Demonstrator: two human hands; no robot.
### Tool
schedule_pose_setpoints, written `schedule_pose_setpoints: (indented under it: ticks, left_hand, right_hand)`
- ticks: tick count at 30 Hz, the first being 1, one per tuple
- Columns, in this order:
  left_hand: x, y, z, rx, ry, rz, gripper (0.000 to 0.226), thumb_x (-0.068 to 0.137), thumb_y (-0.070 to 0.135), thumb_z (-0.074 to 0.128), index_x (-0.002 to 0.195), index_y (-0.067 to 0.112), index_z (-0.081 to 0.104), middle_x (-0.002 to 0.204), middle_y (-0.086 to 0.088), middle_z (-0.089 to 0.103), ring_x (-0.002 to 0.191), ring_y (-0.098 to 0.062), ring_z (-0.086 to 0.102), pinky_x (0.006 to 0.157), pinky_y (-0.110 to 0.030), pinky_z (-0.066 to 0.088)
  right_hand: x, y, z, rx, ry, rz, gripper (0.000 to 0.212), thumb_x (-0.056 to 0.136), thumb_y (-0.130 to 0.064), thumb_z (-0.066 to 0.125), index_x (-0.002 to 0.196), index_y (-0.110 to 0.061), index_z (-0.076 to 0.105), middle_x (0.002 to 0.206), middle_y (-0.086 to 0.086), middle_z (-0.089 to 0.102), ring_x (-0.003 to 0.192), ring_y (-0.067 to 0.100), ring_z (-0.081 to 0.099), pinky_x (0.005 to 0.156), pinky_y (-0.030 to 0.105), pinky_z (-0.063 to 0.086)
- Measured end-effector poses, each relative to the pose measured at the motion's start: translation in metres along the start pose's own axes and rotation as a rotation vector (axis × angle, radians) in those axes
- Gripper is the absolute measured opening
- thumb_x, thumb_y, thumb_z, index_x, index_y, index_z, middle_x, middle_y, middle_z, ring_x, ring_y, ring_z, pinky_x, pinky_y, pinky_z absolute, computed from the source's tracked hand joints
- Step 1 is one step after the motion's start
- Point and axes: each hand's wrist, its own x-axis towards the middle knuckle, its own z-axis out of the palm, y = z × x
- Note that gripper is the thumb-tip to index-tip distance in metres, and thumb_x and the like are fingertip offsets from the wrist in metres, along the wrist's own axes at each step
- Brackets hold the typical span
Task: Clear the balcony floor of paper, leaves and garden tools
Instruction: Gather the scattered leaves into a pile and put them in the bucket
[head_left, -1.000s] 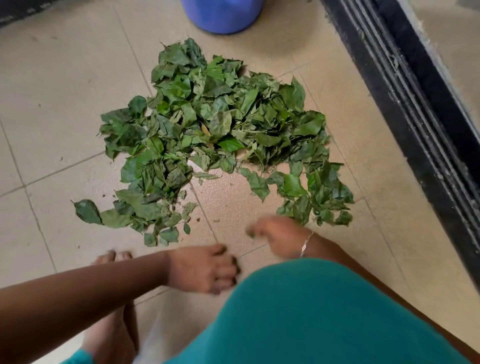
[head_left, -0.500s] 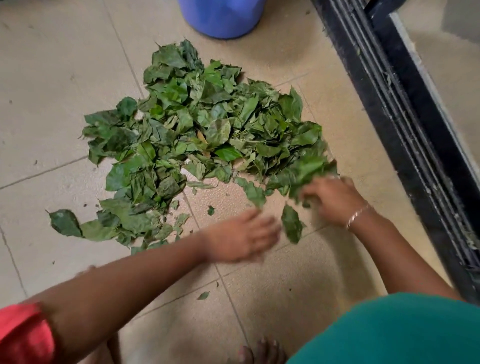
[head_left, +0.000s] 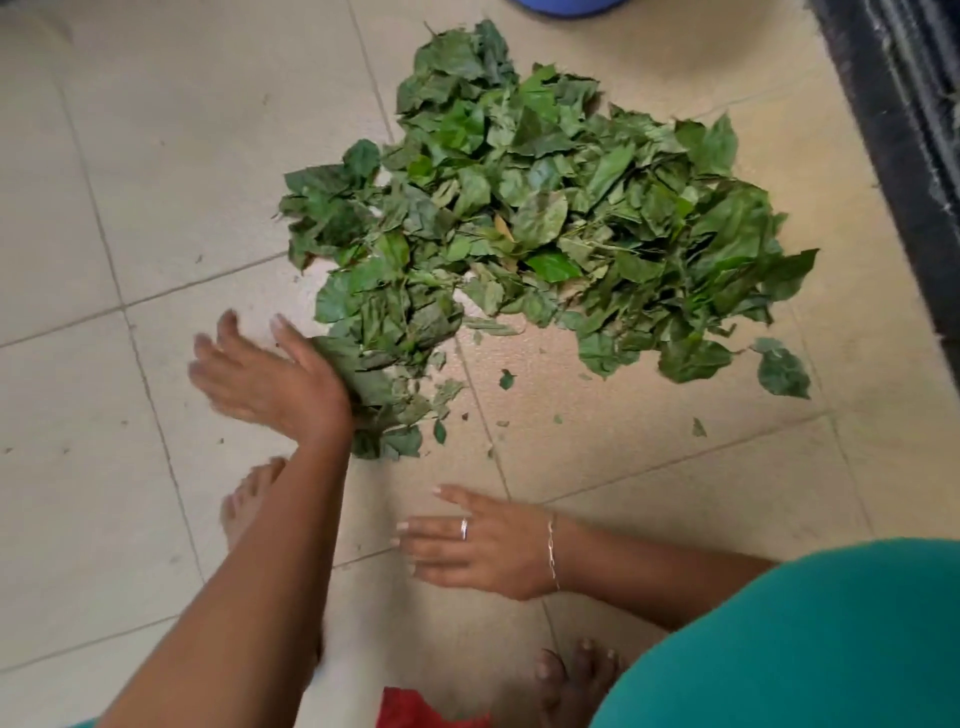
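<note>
A broad pile of green leaves (head_left: 545, 223) lies on the beige tiled floor (head_left: 156, 182). My left hand (head_left: 270, 371) is flat with straight fingers, its palm edge pressed against the pile's near-left side. My right hand (head_left: 478, 543), with a ring and a bracelet, hovers flat and open over the bare tile in front of the pile and holds nothing. A few stray leaves (head_left: 782, 366) and small scraps (head_left: 506, 379) lie along the pile's near edge.
A blue bucket (head_left: 566, 5) shows at the top edge behind the leaves. A dark sliding-door track (head_left: 914, 156) runs down the right side. My bare feet (head_left: 249, 499) stand on the tiles near the hands. A red scrap (head_left: 415, 709) is at the bottom.
My left hand has swung left to the pile's near-left edge and pushed leaves inward. My right hand has let go of the right-side leaves and pulled back toward me. The camera shifted left.
</note>
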Motion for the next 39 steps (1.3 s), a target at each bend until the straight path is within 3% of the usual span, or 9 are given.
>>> schedule_pose_setpoints:
  ticks: [4, 9, 13, 19, 25, 28, 31, 35, 39]
  left_hand:
    - [-0.007, -0.017, 0.003, -0.039, -0.117, -0.324, 0.057, 0.099, 0.042, 0.028, 0.147, 0.013, 0.021, 0.155, -0.019, 0.011, 0.143, -0.037, 0.006, 0.114, -0.054, 0.006]
    - [-0.045, 0.031, 0.012, -0.341, -0.363, 0.122, 0.063, 0.095, 0.046, 0.017, 0.144, 0.01, 0.028, 0.153, -0.017, 0.022, 0.143, -0.028, 0.015, 0.118, -0.046, 0.007]
    - [-0.043, 0.06, 0.008, -0.551, -0.296, 0.128, 0.055, 0.096, 0.038, 0.022, 0.142, 0.009, 0.034, 0.149, -0.008, 0.034, 0.14, -0.021, 0.025, 0.118, -0.044, 0.013]
    - [-0.019, 0.021, 0.005, -0.482, -0.182, -0.06, 0.056, 0.096, 0.041, 0.026, 0.139, 0.007, 0.037, 0.144, -0.011, 0.04, 0.136, -0.023, 0.033, 0.114, -0.038, 0.025]
    - [-0.016, 0.066, -0.003, -0.373, -0.362, 0.32, 0.064, 0.093, 0.049, 0.037, 0.144, 0.012, 0.028, 0.151, -0.009, 0.028, 0.142, -0.022, 0.021, 0.116, -0.045, 0.021]
    - [0.013, 0.121, -0.023, -0.239, -0.431, 0.525, 0.072, 0.091, 0.052, 0.041, 0.148, 0.015, 0.02, 0.156, -0.008, 0.017, 0.144, -0.021, 0.015, 0.118, -0.04, 0.017]
    - [0.046, 0.182, -0.058, -0.037, -0.538, 0.862, 0.072, 0.091, 0.048, 0.049, 0.148, 0.017, 0.02, 0.156, -0.011, 0.016, 0.143, -0.024, 0.017, 0.116, -0.04, 0.022]
    - [0.069, 0.222, -0.11, 0.535, -0.655, 1.392, 0.074, 0.09, 0.051, 0.047, 0.148, 0.017, 0.015, 0.156, -0.012, 0.014, 0.141, -0.028, 0.019, 0.114, -0.042, 0.027]
    - [0.073, 0.227, -0.111, 0.663, -0.661, 1.45, 0.075, 0.09, 0.051, 0.049, 0.148, 0.017, 0.015, 0.156, -0.012, 0.015, 0.141, -0.028, 0.02, 0.112, -0.043, 0.028]
  right_hand:
    - [0.017, 0.07, -0.006, -0.135, -0.052, 0.104, 0.044, 0.089, -0.034, 0.055, 0.131, -0.02, 0.052, 0.14, 0.009, 0.047, 0.135, 0.027, 0.035, 0.11, 0.057, 0.011]
    - [0.003, 0.157, -0.051, -0.305, -0.087, 0.511, 0.063, 0.085, -0.023, 0.056, 0.142, -0.018, 0.032, 0.15, 0.004, 0.028, 0.141, 0.026, 0.007, 0.108, 0.061, -0.003]
    - [-0.011, 0.166, -0.076, -0.299, 0.105, 0.88, 0.063, 0.061, -0.015, 0.082, 0.12, -0.014, 0.06, 0.128, 0.008, 0.058, 0.125, 0.032, 0.048, 0.103, 0.062, 0.022]
    - [0.029, 0.09, -0.046, -0.143, 0.005, 0.383, 0.058, 0.061, -0.021, 0.078, 0.116, -0.019, 0.062, 0.129, 0.009, 0.057, 0.122, 0.028, 0.051, 0.104, 0.058, 0.019]
    - [-0.012, 0.157, -0.098, -0.177, 0.25, 1.038, 0.062, 0.067, -0.027, 0.077, 0.125, -0.018, 0.056, 0.136, 0.011, 0.05, 0.126, 0.031, 0.047, 0.102, 0.059, 0.027]
    - [-0.043, 0.18, -0.133, 0.061, 0.028, 1.256, 0.086, 0.082, -0.049, 0.06, 0.148, -0.027, 0.012, 0.156, 0.01, 0.003, 0.144, 0.03, 0.008, 0.112, 0.054, 0.011]
    - [-0.054, 0.197, -0.15, 0.198, -0.086, 1.267, 0.106, 0.074, -0.053, 0.067, 0.147, -0.033, -0.009, 0.156, 0.009, -0.014, 0.144, 0.031, -0.004, 0.113, 0.056, 0.012]
    - [-0.041, 0.212, -0.174, 0.243, -0.201, 1.171, 0.116, 0.067, -0.046, 0.077, 0.146, -0.037, -0.007, 0.155, 0.009, -0.017, 0.143, 0.035, -0.004, 0.111, 0.06, 0.017]
    - [-0.027, 0.223, -0.176, 0.194, -0.377, 1.069, 0.114, 0.069, -0.039, 0.078, 0.146, -0.038, -0.006, 0.155, 0.01, -0.016, 0.142, 0.04, -0.004, 0.107, 0.063, 0.022]
